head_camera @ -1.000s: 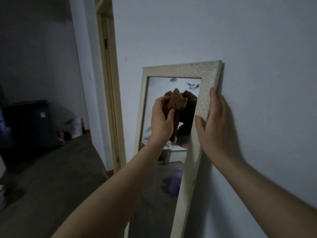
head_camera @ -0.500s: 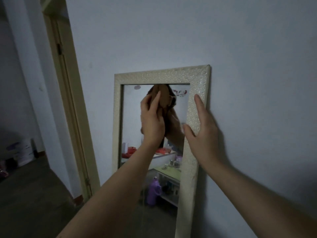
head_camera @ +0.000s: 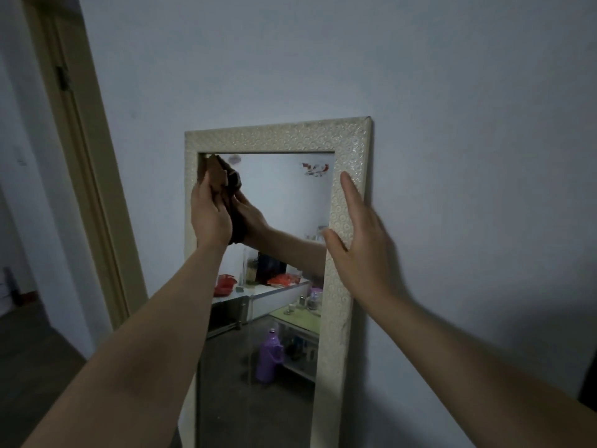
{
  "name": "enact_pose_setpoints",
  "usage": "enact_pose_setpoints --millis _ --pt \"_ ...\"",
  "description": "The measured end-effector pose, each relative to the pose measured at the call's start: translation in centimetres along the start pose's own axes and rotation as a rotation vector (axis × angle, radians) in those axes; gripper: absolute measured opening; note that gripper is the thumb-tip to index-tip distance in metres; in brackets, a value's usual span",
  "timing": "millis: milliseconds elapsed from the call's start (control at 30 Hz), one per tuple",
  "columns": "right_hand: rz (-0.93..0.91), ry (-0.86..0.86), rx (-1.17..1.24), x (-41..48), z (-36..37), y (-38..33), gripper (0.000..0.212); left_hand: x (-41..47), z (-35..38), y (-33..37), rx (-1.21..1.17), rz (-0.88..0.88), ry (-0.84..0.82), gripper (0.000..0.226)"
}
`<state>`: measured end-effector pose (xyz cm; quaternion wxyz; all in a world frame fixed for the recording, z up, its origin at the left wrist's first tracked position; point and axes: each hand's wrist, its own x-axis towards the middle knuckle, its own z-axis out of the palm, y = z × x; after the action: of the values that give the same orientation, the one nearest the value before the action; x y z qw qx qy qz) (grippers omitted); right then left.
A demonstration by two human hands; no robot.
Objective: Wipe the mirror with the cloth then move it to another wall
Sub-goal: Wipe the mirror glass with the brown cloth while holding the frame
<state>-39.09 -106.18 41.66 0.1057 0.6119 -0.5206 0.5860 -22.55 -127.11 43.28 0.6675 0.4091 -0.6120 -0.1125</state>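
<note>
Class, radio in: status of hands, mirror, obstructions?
Left hand presses cloth to glass, top-left. Right hand flat on mirror frame. Nothing blocking.

The tall rectangular mirror [head_camera: 284, 202] has smooth, glossy glass set in a cream frame [head_camera: 350, 195] embossed with small raised circles, faintly pearly, scuffed and smudged lower down. The brown cloth [head_camera: 217, 177] looks soft, matt and crumpled. The pale wall [head_camera: 468, 156] is matt painted plaster, and the beige door frame [head_camera: 93, 189] smooth painted wood.
</note>
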Motion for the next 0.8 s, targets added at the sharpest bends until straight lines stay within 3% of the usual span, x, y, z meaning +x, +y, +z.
enact_pose_setpoints --millis 133,367,533,800 --pt "0.001 0.041 0.01 -0.3 0.8 0.3 0.077 -3.5 0.7 0.9 -0.044 -0.054 -0.03 0.052" --pt "-0.009 0.113 0.049 -0.9 1.6 0.5 0.07 -13.4 2.0 6.2 -0.162 0.261 -0.225 0.051" --pt "0.002 0.157 0.108 -1.4 1.8 0.5 0.065 -14.8 2.5 7.6 -0.214 0.405 -0.279 0.056" --pt "0.027 0.105 0.117 -1.5 1.1 0.0 0.066 -9.5 0.9 2.0 -0.136 0.16 -0.12 0.061"
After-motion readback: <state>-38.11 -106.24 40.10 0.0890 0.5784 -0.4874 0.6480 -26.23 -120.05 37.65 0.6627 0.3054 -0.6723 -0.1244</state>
